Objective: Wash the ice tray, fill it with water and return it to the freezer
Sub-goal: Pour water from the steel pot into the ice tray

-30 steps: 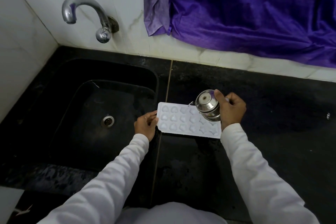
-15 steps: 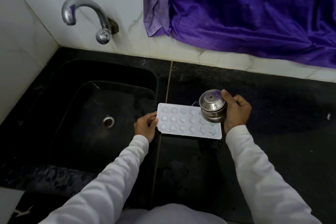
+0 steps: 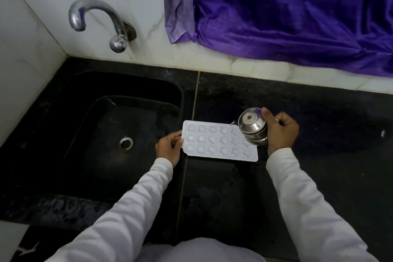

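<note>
A white ice tray (image 3: 214,140) with heart and star moulds lies flat on the black counter, just right of the sink. My left hand (image 3: 169,148) pinches the tray's left edge between thumb and fingers. My right hand (image 3: 280,131) grips a small steel pot (image 3: 252,126), tilted with its base toward me above the tray's right end. The pot hides the tray's upper right corner.
A black sink (image 3: 102,134) with a round drain (image 3: 125,143) lies to the left. A chrome tap (image 3: 95,21) juts from the white tiled wall above it. Purple cloth (image 3: 287,10) hangs over the wall at the back right. Black counter (image 3: 329,125) stretches to the right.
My right hand has carried the steel pot a little to the right along the tray's right end. My left hand keeps its hold on the tray's left edge.
</note>
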